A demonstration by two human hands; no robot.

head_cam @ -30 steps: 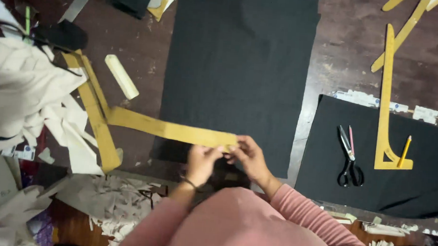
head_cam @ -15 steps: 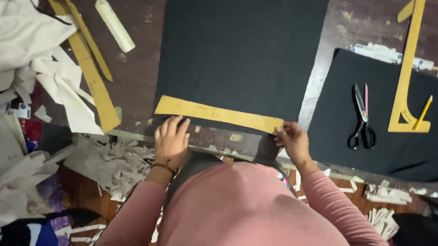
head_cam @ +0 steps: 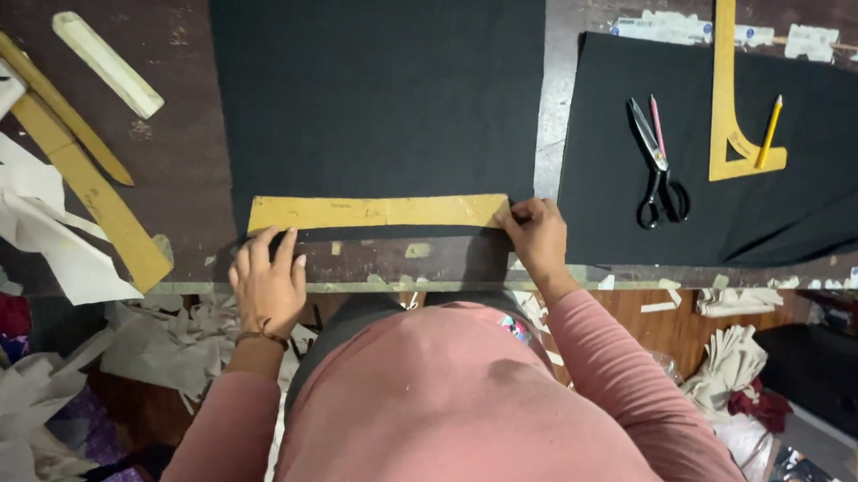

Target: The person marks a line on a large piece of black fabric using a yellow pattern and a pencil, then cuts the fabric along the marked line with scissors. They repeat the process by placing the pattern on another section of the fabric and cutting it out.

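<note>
A long yellow cardboard pattern strip is laid along the near edge of one black fabric sheet on the dark wooden desk. The left hand is pressed flat, fingers spread, below its left end. The right hand appears to pinch its right end. One pair of black-handled scissors lies to the right.

Left hand lay flat at the yellow paper strip's left end on black fabric, right hand pinched its right end; scissors sat apart.
</note>
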